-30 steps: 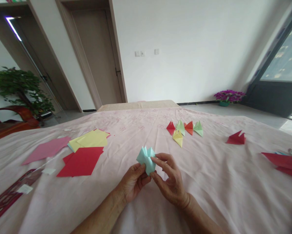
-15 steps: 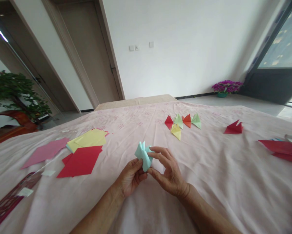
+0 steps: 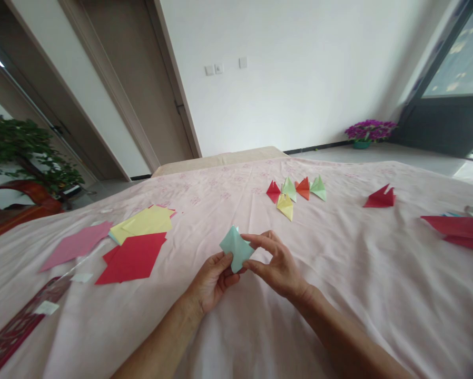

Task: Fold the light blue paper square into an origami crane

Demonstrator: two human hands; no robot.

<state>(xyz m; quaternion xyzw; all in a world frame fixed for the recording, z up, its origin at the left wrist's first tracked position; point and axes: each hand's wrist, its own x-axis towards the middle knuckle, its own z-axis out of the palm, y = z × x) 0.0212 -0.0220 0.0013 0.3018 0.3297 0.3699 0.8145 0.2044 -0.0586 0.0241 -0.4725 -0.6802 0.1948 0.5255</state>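
A folded light blue origami paper (image 3: 235, 248) is held above the cloth in front of me, its broad face toward me. My left hand (image 3: 215, 280) pinches its lower left side, thumb in front and fingers behind. On its right side, my right hand (image 3: 278, 267) grips the edge between thumb and index finger. Beyond the hands lie several small folded paper pieces: a red one (image 3: 273, 191), an orange one (image 3: 303, 188), a yellow one (image 3: 285, 207) and two pale green ones (image 3: 318, 188). Farther right sits a larger red folded piece (image 3: 381, 197).
Red sheets (image 3: 136, 259), yellow sheets (image 3: 147, 224) and a pink sheet (image 3: 78, 243) lie at left on the pink tablecloth (image 3: 205, 337). A dark red patterned strip (image 3: 21, 329) rests near the left edge. More red paper (image 3: 457, 229) lies at far right.
The blue paper has gone from a bulging shape with raised points to a flatter diamond-like face. My right fingers have shifted to its right edge. The view has tilted slightly.
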